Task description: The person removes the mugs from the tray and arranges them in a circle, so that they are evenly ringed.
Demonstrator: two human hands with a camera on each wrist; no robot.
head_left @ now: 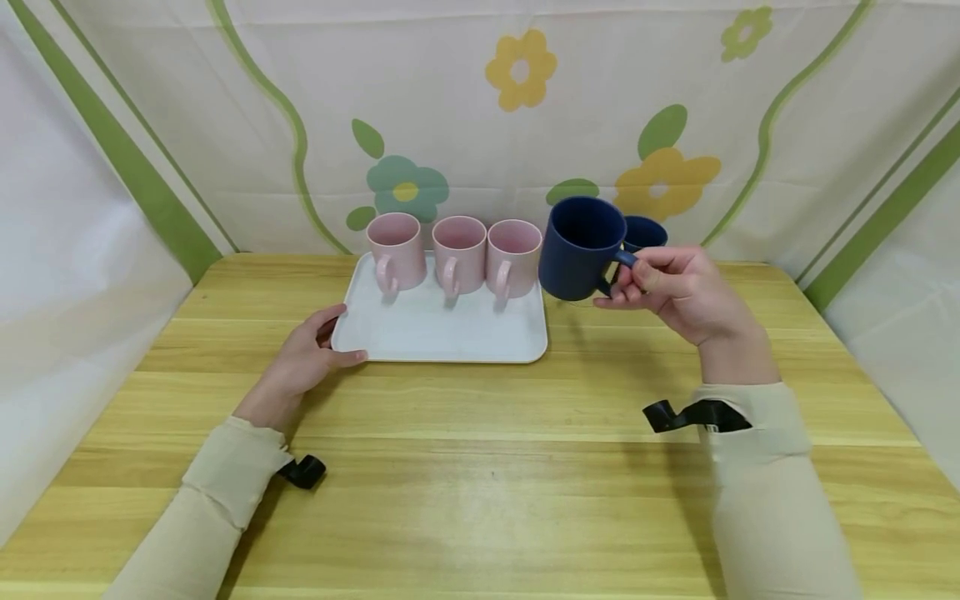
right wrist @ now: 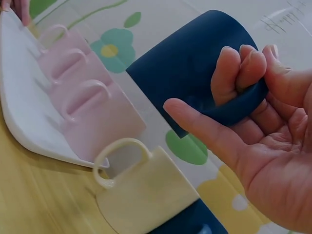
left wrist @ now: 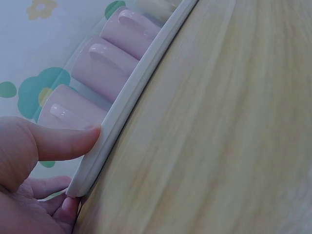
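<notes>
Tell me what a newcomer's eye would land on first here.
First, likely the dark blue mug held up by its handle in the right grip, right of centre in the head view. Next, the row of three pink mugs along the far side of the white tray, whose near left corner the left grip holds. The right wrist view adds a pale yellow mug beside the tray's right end.

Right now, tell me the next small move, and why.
Probably ease the right hand left and lower the raised blue mug onto the front of the tray: it is held by its handle near the tray's right end, the pink mugs line the tray's back, and the left hand grips its edge.
</notes>
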